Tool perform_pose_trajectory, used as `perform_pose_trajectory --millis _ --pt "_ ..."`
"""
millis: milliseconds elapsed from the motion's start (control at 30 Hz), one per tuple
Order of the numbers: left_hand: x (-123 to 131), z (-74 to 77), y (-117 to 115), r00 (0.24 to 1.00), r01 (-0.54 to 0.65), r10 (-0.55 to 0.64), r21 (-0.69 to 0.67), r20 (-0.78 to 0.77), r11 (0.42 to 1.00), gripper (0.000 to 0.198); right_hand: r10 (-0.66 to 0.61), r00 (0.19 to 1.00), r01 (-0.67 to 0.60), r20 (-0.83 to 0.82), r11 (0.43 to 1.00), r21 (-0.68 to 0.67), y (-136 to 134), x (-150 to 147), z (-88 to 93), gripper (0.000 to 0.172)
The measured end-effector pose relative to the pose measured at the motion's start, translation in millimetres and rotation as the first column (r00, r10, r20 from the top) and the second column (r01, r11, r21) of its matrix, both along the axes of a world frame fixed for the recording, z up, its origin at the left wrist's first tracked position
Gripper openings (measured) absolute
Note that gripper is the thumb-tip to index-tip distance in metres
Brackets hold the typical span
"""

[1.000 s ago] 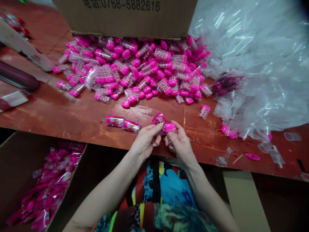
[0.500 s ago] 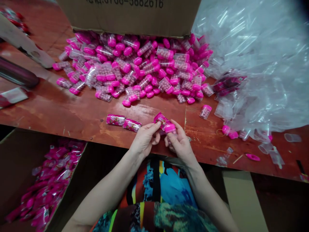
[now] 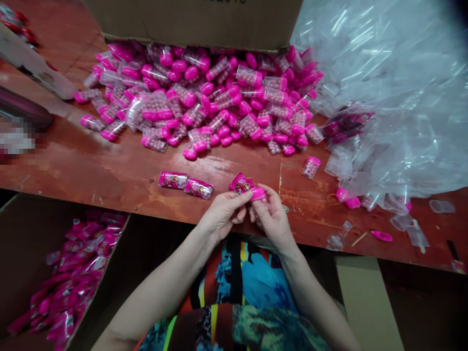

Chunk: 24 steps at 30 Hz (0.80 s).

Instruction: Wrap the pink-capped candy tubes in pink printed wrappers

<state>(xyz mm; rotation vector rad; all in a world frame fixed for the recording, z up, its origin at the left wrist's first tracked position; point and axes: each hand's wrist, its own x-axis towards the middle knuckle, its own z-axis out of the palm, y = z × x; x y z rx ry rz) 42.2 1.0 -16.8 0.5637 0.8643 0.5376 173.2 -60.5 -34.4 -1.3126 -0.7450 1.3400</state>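
Observation:
My left hand [image 3: 224,210] is closed, with a shiny pink printed wrapper [image 3: 240,182] sticking out past its fingers. Its thumb tip reaches the pink cap of a small candy tube [image 3: 258,194]. That tube sits in the closed fingers of my right hand [image 3: 273,217], which hide most of its clear body. Just to the left, two wrapped candy tubes [image 3: 173,180] lie end to end on the red-brown table [image 3: 139,168]. Beyond my hands spreads a big heap of pink-capped candy tubes [image 3: 219,102], and a single unwrapped tube [image 3: 311,167] rests apart at the right.
A cardboard carton [image 3: 197,24] stands behind the heap. Clear plastic sheeting [image 3: 395,97] covers the right side, with loose empty tubes [image 3: 401,223] near it. Below the table's left edge, an open box [image 3: 25,253] holds many wrapped pieces. A dark cylinder [image 3: 22,107] lies at the left.
The left thumb has slid from the wrapper towards the tube's cap. The wrapper is turned slightly and sits a little further left. The view has shifted slightly.

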Motion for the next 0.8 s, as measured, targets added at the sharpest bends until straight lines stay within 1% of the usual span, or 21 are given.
perform_pose_trajectory --millis 67,100,267,367,467,567,667,733,800 --pt "0.1 0.4 -1.1 1.0 0.016 -0.016 -0.002 0.013 1.0 0.041 -0.06 0.994 0.056 0.093 0.998 0.042 0.1 -0.3 -2.1 0.046" --pt "0.2 1.1 -1.2 1.0 0.013 -0.013 -0.007 0.024 1.0 0.041 -0.065 0.992 0.06 0.109 0.997 0.052 0.2 0.0 -3.2 0.045" --pt "0.9 4.9 1.8 0.997 -0.055 0.058 -0.05 0.052 0.997 0.039 -0.018 1.0 0.018 0.024 1.0 0.017 1.7 4.2 -5.8 0.045" --pt "1.2 4.2 3.0 0.994 -0.107 0.108 -0.032 0.007 0.994 0.037 -0.034 0.999 0.034 -0.007 0.999 -0.002 1.6 6.5 -5.1 0.047" --pt "1.7 1.9 3.3 0.984 -0.177 0.176 -0.04 -0.04 0.983 0.04 -0.044 0.998 0.043 -0.033 0.999 -0.022 -0.8 7.4 -3.6 0.049" --pt "2.8 0.4 2.9 0.975 -0.211 0.208 -0.048 -0.075 0.976 0.043 -0.043 0.998 0.042 -0.05 0.999 -0.03 -3.9 6.9 -1.1 0.052" --pt "4.9 0.2 0.7 0.969 -0.224 0.222 -0.008 -0.106 0.975 0.046 -0.058 0.997 0.058 -0.049 0.998 -0.006 -5.0 5.6 2.3 0.054" --pt "7.0 0.2 -1.6 0.962 -0.231 0.235 0.044 -0.138 0.972 0.048 -0.07 0.997 0.071 -0.037 0.997 0.011 -4.2 4.5 4.6 0.054" --pt "9.2 0.0 -4.1 0.953 -0.234 0.249 0.101 -0.171 0.967 0.051 -0.056 0.998 0.056 -0.01 0.998 0.015 -3.0 3.2 6.4 0.055"
